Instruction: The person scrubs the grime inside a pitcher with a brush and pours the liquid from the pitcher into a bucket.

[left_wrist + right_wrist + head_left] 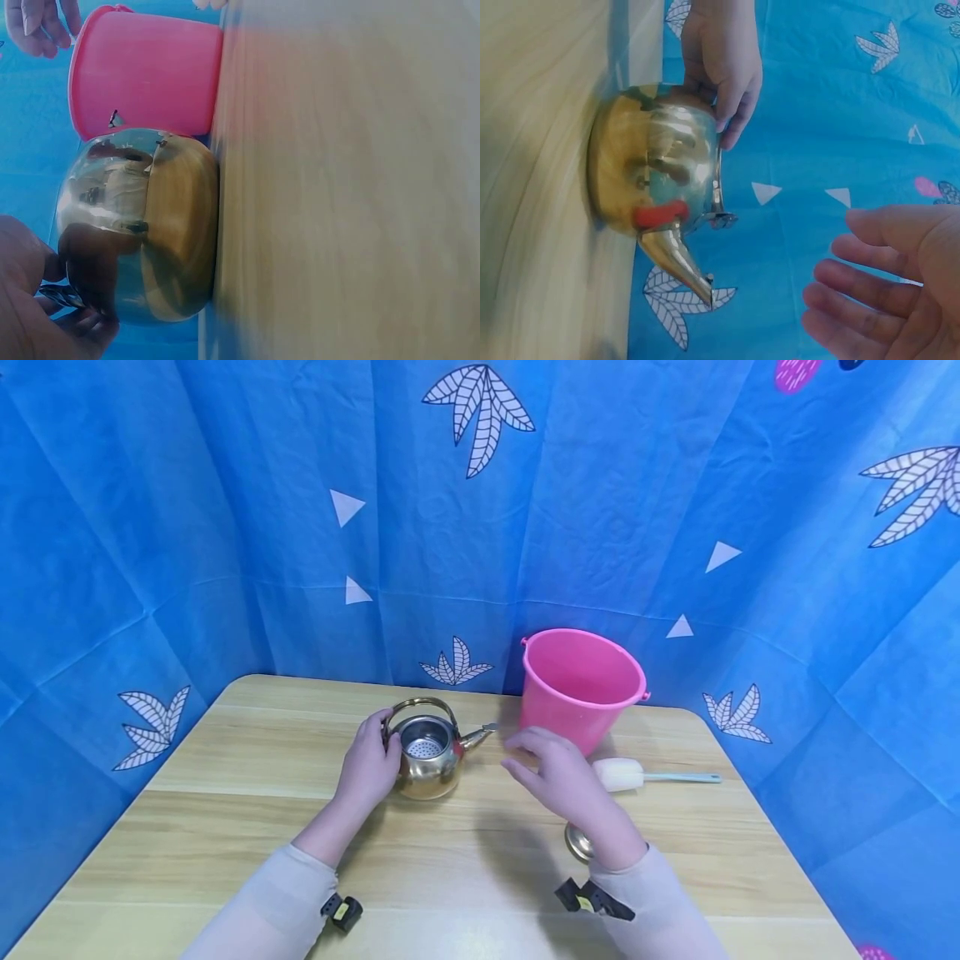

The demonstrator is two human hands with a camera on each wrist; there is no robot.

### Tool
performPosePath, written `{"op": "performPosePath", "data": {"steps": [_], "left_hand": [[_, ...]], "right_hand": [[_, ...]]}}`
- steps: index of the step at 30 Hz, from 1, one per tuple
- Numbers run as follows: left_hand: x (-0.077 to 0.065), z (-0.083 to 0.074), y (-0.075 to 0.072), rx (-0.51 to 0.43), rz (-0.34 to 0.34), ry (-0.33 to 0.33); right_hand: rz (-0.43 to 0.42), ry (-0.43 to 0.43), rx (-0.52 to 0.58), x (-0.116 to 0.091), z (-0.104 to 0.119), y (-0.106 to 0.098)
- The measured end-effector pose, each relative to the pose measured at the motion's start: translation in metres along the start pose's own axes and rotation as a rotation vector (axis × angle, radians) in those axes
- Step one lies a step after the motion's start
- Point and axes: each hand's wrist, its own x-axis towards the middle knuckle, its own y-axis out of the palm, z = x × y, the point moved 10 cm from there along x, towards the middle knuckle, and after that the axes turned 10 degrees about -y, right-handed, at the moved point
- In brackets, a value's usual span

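A shiny gold teapot (pixel 427 774) stands lidless on the table, a perforated strainer (pixel 424 747) visible in its mouth. Its spout points right in the head view. My left hand (pixel 369 760) grips the base of its arched handle (pixel 422 701) on the left side. In the left wrist view, the thumb and fingers (pixel 26 262) close around that handle end, against the pot's body. My right hand (pixel 555 774) hovers right of the spout with nothing in it. Its fingers (pixel 862 289) are loosely bent and spread in the right wrist view.
A pink bucket (pixel 551 714) stands behind my right hand. To the right lies a white sponge brush (pixel 618 774) with a pale green handle. Partly hidden under my right wrist is a round gold lid (pixel 577 842). Blue patterned curtain (pixel 450 527) surrounds the wooden table (pixel 247 760).
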Motion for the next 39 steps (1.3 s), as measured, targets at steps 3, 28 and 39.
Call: {"op": "performPosePath", "data": {"steps": [3, 28, 39], "left_hand": [[0.000, 0.000, 0.000, 0.006, -0.007, 0.002], [0.000, 0.000, -0.001, 0.009, -0.014, 0.017], [-0.001, -0.001, -0.002, 0.006, -0.014, 0.017]], "right_hand": [[-0.022, -0.035, 0.003, 0.003, 0.006, 0.000], [-0.057, -0.085, 0.049, 0.025, 0.024, 0.021], [-0.118, -0.097, 0.048, 0.034, 0.027, 0.032]]}}
